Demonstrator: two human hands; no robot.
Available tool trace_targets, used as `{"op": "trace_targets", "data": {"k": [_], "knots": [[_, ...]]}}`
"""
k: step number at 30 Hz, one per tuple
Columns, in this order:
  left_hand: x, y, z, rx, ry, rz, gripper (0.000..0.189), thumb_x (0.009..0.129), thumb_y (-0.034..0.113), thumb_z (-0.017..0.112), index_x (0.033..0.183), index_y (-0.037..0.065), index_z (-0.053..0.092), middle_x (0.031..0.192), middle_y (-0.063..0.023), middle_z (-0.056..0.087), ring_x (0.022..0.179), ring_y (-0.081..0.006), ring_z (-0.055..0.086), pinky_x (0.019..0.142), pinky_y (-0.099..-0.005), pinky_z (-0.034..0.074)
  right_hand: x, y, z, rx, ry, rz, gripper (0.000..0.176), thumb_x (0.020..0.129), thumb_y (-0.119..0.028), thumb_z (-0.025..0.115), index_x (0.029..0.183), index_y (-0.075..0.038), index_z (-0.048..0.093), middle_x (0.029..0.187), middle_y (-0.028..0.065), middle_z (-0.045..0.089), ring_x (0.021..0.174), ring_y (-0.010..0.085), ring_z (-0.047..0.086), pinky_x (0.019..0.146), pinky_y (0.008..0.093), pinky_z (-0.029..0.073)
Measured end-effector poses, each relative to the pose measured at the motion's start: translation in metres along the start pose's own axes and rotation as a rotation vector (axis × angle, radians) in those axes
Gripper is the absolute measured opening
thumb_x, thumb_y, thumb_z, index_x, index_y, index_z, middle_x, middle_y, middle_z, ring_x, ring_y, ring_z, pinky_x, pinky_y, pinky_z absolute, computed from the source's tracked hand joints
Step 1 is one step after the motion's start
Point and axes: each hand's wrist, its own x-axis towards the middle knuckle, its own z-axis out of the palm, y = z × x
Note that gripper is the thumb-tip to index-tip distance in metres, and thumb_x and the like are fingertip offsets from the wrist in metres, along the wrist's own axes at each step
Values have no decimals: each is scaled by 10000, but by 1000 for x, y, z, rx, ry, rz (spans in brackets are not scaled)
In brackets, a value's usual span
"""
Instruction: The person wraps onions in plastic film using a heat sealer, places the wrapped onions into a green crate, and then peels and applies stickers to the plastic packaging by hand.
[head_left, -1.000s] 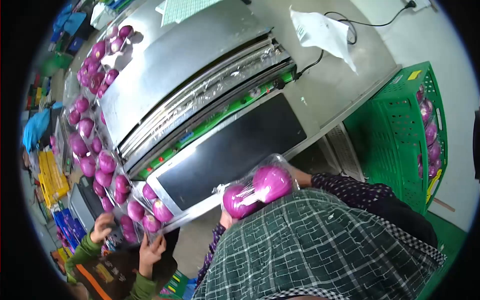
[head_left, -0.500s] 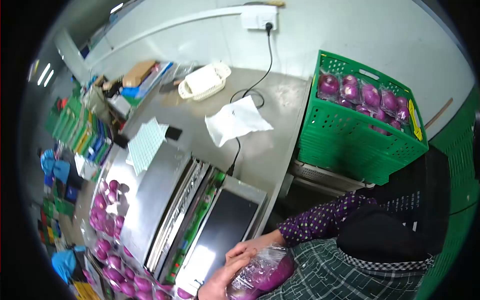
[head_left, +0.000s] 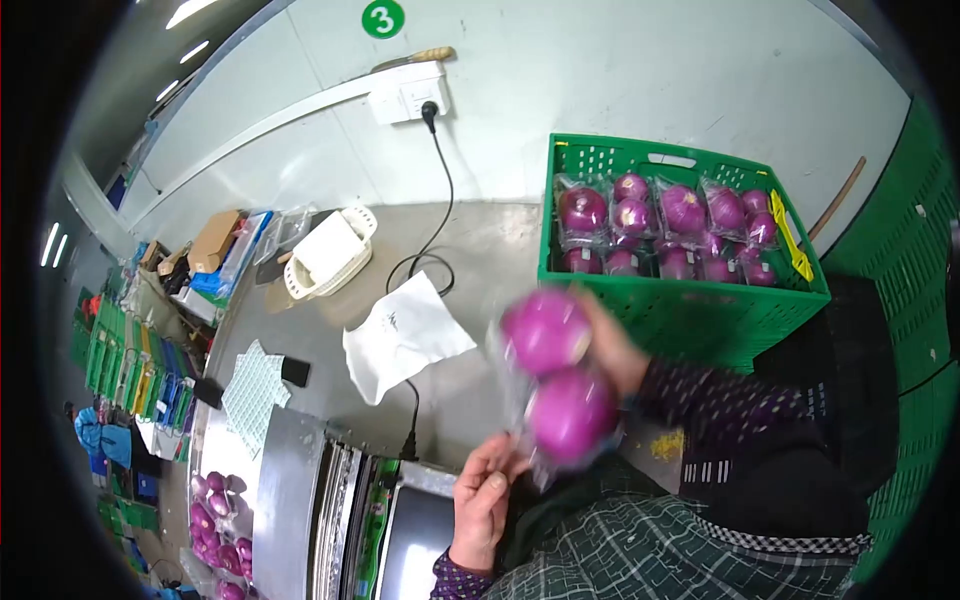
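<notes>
A clear plastic bag of red onions is raised in front of me, two round onions showing, blurred by motion. My right hand grips it from the right side, with most of the fingers hidden behind the onions. At the bag's lower left edge is my left hand, its fingers curled and pinched on the loose plastic. Below the left hand lies the wrapping machine with its dark plate. Beyond the bag, a green crate holds several similar bagged onions.
On the metal table are a white sheet, a cream basket and a black cable plugged into the wall socket. More onions lie at the left. A knife rests above the socket.
The bag of onions has risen from my lap near the machine toward the crate, now in my right hand. My left hand has shifted to its lower edge. The view has turned up and right.
</notes>
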Motion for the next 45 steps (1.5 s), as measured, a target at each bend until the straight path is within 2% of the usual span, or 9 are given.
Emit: {"op": "trace_targets", "data": {"k": [6,12,21,24,26,33,39,42,45], "knots": [[43,31,10,485,124,-183,252,873,78,594,1082,-60,573,1016,-198,647,890,-243,639,817,-344,510,84,-156,-102,-275,230,-400,434,960,-410,406,1154,-46,544,1019,91,602,875,199,618,778,345,538],[182,52,58,1471,-156,515,348,770,121,693,1061,-38,589,991,-166,641,869,-311,626,786,-343,492,101,-162,-145,6,414,-435,390,968,-344,372,1132,-46,563,1030,103,621,906,231,624,826,384,523],[398,-94,121,2578,-590,517,927,696,460,729,1397,27,304,1412,-190,343,1305,-359,321,990,-512,355,103,-175,-191,140,356,-512,433,952,-341,325,1156,-35,553,1085,121,602,953,247,612,839,414,509],[424,-121,115,2407,-587,314,1035,659,530,738,1432,49,246,1457,-202,253,1325,-385,278,983,-548,343,96,-179,-201,205,394,-577,446,944,-380,344,1139,-44,564,1074,112,601,935,241,607,827,395,507],[430,-127,118,2447,-597,275,1112,607,579,754,1442,67,229,1472,-218,201,1322,-412,270,979,-543,344,99,-180,-235,228,-305,-551,476,934,-427,359,1155,-53,554,1079,112,600,958,244,603,834,390,505],[442,-120,130,2524,-710,263,1188,542,585,790,1454,99,204,1484,-225,183,1317,-444,265,969,-565,343,96,-170,-233,251,-296,-511,535,923,-492,360,1213,-72,518,1115,119,593,994,264,596,851,400,502],[501,-102,130,2427,-1047,428,1068,585,457,790,1426,60,266,1473,-175,260,1325,-375,297,908,-594,391,91,-172,-216,416,220,-452,745,875,-669,329,1221,-31,496,1108,159,597,978,272,611,856,397,516],[478,-121,122,2671,-901,644,982,630,398,762,1416,57,281,1461,-181,290,1321,-370,316,877,-566,423,93,-169,-235,280,-285,-487,531,924,-502,362,1211,-84,520,1138,109,581,1009,261,589,886,405,485],[479,-143,112,2734,-821,794,714,819,282,588,1419,51,278,1458,-189,292,1335,-368,300,872,-578,415,89,-170,-190,170,214,-542,610,916,-584,365,1259,-87,447,1106,138,581,980,245,600,852,379,515]]}}
